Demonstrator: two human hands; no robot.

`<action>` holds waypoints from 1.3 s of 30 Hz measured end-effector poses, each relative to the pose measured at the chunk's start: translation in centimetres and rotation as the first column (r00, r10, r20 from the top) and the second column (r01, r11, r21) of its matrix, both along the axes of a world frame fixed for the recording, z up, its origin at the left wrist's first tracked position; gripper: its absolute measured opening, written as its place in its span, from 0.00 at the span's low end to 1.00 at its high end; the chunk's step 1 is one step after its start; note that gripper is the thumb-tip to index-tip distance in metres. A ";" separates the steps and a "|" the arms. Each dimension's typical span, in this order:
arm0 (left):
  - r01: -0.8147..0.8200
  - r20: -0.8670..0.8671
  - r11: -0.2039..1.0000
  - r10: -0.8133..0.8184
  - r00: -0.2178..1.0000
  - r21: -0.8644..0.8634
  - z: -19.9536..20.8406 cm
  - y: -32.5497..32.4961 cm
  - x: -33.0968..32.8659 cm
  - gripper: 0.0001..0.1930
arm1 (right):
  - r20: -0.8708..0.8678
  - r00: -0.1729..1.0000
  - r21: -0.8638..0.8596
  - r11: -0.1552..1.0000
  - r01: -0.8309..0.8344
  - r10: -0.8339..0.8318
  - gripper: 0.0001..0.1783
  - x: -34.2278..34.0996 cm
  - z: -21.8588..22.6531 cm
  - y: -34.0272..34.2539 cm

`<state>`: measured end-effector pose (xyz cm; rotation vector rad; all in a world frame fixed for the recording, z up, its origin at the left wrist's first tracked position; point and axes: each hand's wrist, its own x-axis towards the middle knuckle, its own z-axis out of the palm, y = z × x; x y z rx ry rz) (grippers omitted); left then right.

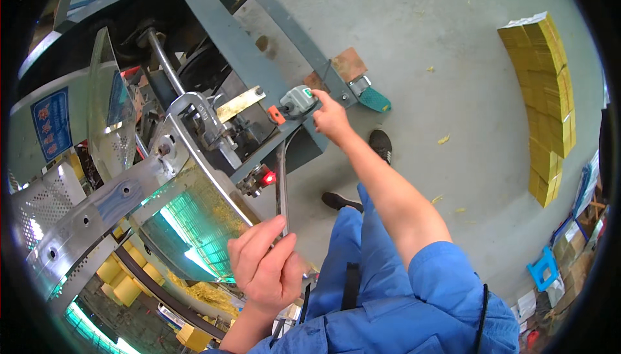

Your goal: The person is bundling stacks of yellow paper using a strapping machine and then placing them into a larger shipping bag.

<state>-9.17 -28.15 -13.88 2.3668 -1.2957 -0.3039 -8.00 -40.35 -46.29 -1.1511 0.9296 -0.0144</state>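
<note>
My right hand [330, 118] reaches out with its index finger extended onto a small grey switch box [297, 100] with a green patch on the machine's frame. The other fingers of that hand are curled and hold nothing. Nearer to my body, my left hand [268, 267] is closed around the near end of a long, dark metal lever [281, 179]. Its fingers partly hide the lever's end. Left of the lever, a red light [268, 178] glows on a small fitting. An orange-red part [276, 115] sits beside the switch box.
The grey machine [220, 24] fills the left side, with a curved clear guard [194, 225] near my left hand. A green pedal [374, 100] stands on the floor beyond the frame. Stacked yellow bundles [543, 102] curve along the right; a blue plastic stool [543, 268] is at lower right.
</note>
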 end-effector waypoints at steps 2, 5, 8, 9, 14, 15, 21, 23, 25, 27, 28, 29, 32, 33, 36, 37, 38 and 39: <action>0.018 -0.015 1.000 -0.019 1.000 -0.014 0.1 -0.6 -0.2 0.11 | -0.041 0.999 -0.275 0.960 -0.045 0.035 0.30 0.0 -1.6 -0.2; 0.007 0.066 1.000 -0.009 0.998 0.019 0.2 -0.4 -0.2 0.10 | -0.122 0.963 -0.328 0.907 -0.266 0.238 0.26 0.1 0.4 -2.1; 0.024 0.077 0.999 -0.023 0.997 -0.021 0.0 -0.6 -0.4 0.09 | -0.119 0.985 -0.216 0.965 -0.151 0.127 0.24 -1.7 4.7 -2.1; 0.023 0.093 0.999 -0.018 0.995 -0.046 -0.3 -0.6 -0.4 0.08 | -0.009 1.000 -0.126 0.992 -0.020 0.019 0.21 -3.3 7.3 -1.9; 0.074 0.078 0.981 -0.060 0.995 -0.182 -0.8 -0.1 -0.9 0.09 | 0.332 0.912 0.045 0.970 0.239 -0.240 0.12 -12.3 22.8 2.4; 0.069 0.110 0.979 -0.049 0.993 -0.192 -1.1 0.1 -0.8 0.08 | 0.314 0.911 0.101 0.963 0.249 -0.268 0.12 -13.7 24.6 3.7; 0.087 0.162 0.945 -0.037 0.986 -0.314 -1.2 2.1 -0.5 0.07 | 0.445 0.861 0.145 0.969 0.201 -0.245 0.10 -17.7 33.3 10.7; -0.051 -0.144 0.911 -0.010 0.990 -0.410 0.2 2.9 -3.0 0.06 | 0.477 0.845 0.119 0.970 0.210 -0.241 0.10 -20.0 35.6 12.5; -0.113 -0.399 0.905 -0.067 0.915 -0.409 3.1 4.0 -7.5 0.06 | 0.516 0.815 0.070 0.961 0.267 -0.264 0.10 -22.9 37.2 14.4; -0.033 -0.518 0.912 -0.202 0.831 -0.409 6.3 6.7 -12.9 0.06 | 0.540 0.814 -0.010 0.966 0.259 -0.213 0.10 -26.2 37.6 16.6; -0.108 -0.679 0.915 -0.207 0.705 -0.390 6.3 8.4 -14.8 0.06 | 0.553 0.799 -0.034 0.952 0.305 -0.236 0.10 -27.9 38.8 17.5; -0.022 -0.645 0.930 -0.237 0.727 -0.366 5.5 10.5 -15.9 0.06 | 0.529 0.832 -0.110 0.960 0.259 -0.164 0.10 -29.7 40.4 18.4; 0.105 -0.851 0.985 -0.172 0.496 -0.138 5.8 16.0 -20.4 0.07 | 0.468 0.884 -0.311 0.932 0.186 -0.020 0.11 -35.9 41.1 21.1; 0.247 -0.699 0.885 -0.464 0.544 -0.395 4.4 17.1 -22.0 0.06 | 0.471 0.881 -0.327 0.918 0.226 -0.050 0.11 -38.2 41.3 22.0; 0.588 -0.600 0.798 -0.537 0.592 -0.133 5.7 18.1 -24.6 0.05 | 0.342 0.917 -0.248 0.921 0.300 -0.206 0.12 -45.9 41.8 24.5; 0.558 -0.609 0.820 -0.510 0.607 -0.131 6.0 17.3 -26.2 0.05 | 0.323 0.894 -0.173 0.909 0.380 -0.312 0.12 -48.3 42.0 25.2; 0.593 -0.608 0.793 -0.540 0.582 -0.136 6.3 15.8 -28.0 0.05 | 0.290 0.852 -0.096 0.873 0.479 -0.436 0.12 -50.7 42.1 26.0; 0.623 -0.593 0.765 -0.580 0.558 -0.163 6.7 14.0 -29.7 0.05 | 0.289 0.831 -0.100 0.849 0.519 -0.475 0.12 -53.0 42.2 26.7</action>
